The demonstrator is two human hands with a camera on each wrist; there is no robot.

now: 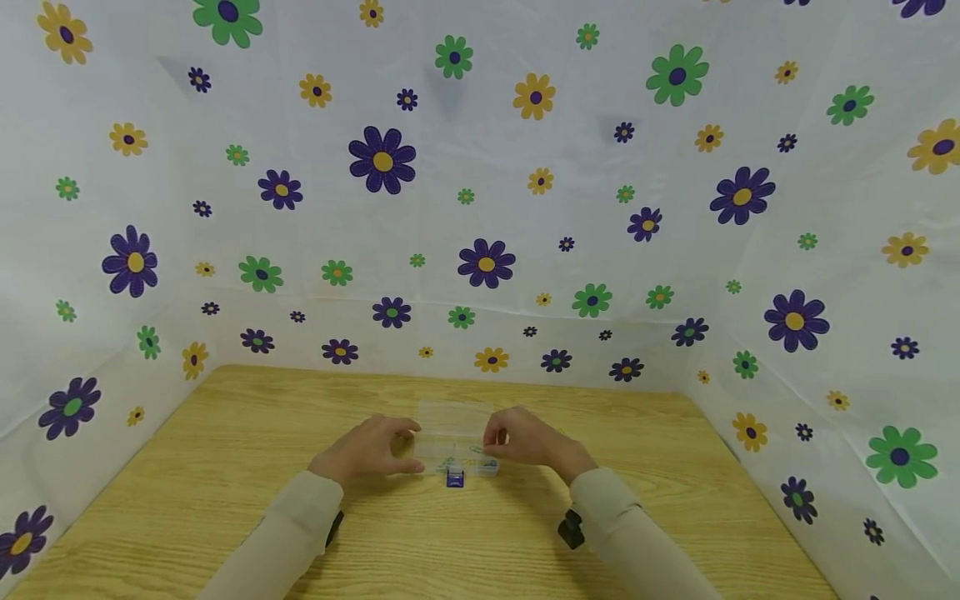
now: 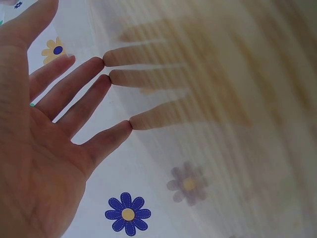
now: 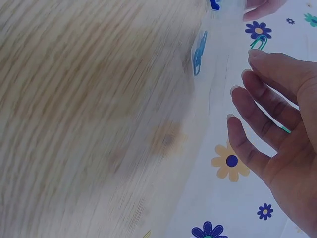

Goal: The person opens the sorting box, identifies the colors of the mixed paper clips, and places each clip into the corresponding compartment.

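A clear plastic box (image 1: 435, 446) with compartments stands on the table, its transparent lid (image 1: 453, 414) raised at the back and a blue latch (image 1: 455, 478) at the front. Small coloured paper clips lie inside; a blue paper clip (image 3: 199, 53) shows through the wall in the right wrist view. Beside the box's left side is my left hand (image 1: 372, 450), fingers spread and lightly bent; in the left wrist view several fingertips touch the tabletop. Over the right compartments, my right hand (image 1: 528, 437) pinches a green paper clip (image 3: 258, 42) between thumb and index finger.
A wood-grain table (image 1: 360, 542) carries the box. Flower-printed white sheeting (image 1: 480, 217) encloses it at the back and both sides. Something small and yellow (image 1: 561, 431) lies on the table behind my right wrist, mostly hidden.
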